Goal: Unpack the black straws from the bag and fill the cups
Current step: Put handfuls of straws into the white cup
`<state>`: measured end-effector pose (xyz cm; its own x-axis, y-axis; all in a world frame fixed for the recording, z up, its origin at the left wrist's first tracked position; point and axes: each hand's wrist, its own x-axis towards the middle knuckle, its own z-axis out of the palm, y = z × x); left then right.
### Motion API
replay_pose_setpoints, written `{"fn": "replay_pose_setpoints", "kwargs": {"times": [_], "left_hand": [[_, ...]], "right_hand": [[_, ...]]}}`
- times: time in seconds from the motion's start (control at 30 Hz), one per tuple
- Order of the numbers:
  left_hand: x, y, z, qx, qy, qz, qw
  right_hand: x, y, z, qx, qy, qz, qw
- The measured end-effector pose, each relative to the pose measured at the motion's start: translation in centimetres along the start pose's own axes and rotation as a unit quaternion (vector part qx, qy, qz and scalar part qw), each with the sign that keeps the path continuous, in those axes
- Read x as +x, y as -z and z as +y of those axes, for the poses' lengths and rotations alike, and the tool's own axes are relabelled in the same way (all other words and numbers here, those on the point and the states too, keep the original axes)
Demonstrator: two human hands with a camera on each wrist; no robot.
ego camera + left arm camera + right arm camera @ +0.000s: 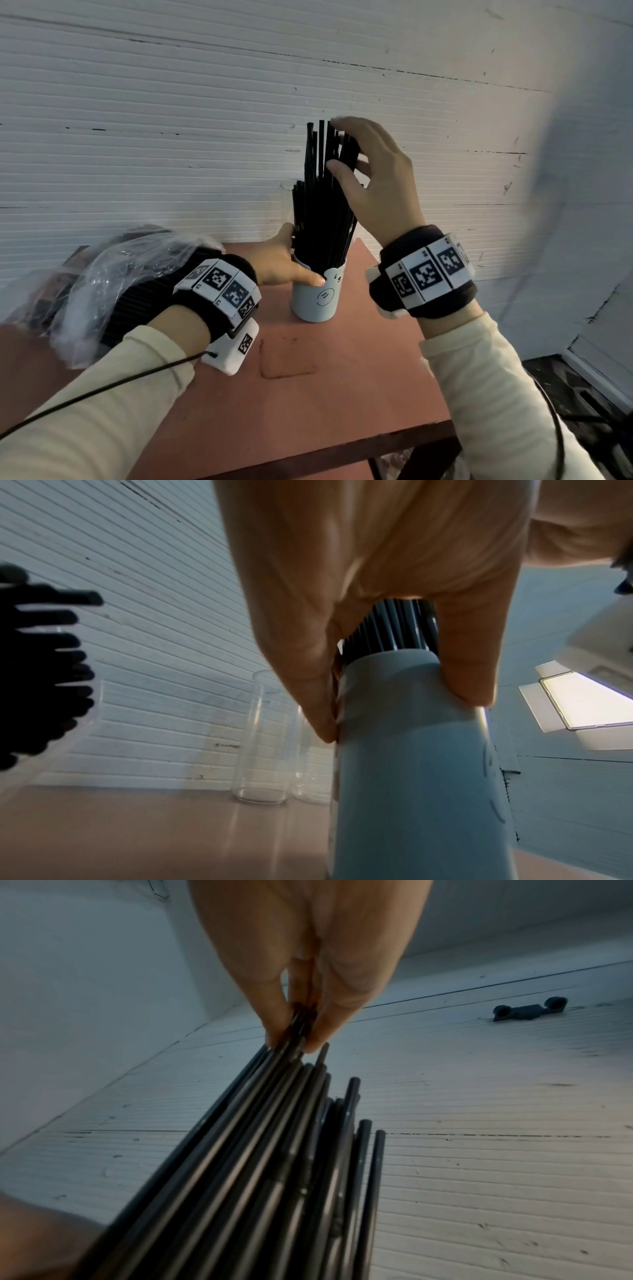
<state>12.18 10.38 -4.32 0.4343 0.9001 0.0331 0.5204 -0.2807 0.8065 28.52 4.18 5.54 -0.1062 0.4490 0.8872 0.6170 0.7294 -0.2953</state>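
Note:
A pale blue cup (318, 298) with a drawn face stands on the reddish table (308, 404), packed with upright black straws (320, 205). My left hand (301, 262) grips the cup at its rim, thumb in front and fingers behind; the left wrist view shows this left hand (404, 715) round the cup (411, 791). My right hand (337, 144) holds the straws' upper ends, thumb on the near side, fingers over the tips. In the right wrist view its fingertips (274, 1031) lie on the straws (274, 1150). A clear plastic bag (113, 274) holding more black straws lies at the left.
Two clear cups (260, 737) stand against the white ribbed wall behind the blue cup; one clear cup (286, 195) shows in the head view. Straw ends from the bag (44, 656) poke in from the left. The table's right and front edges are near.

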Motion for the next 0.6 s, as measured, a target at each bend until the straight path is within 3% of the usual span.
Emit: {"fn": "replay_pose_setpoints", "kwargs": {"times": [0.6], "left_hand": [[0.0,0.3,-0.1,-0.003,-0.011,-0.026,1.000]], "right_hand": [[-4.3,-0.7,1.4,-0.081,-0.001,-0.028,0.996]]}}
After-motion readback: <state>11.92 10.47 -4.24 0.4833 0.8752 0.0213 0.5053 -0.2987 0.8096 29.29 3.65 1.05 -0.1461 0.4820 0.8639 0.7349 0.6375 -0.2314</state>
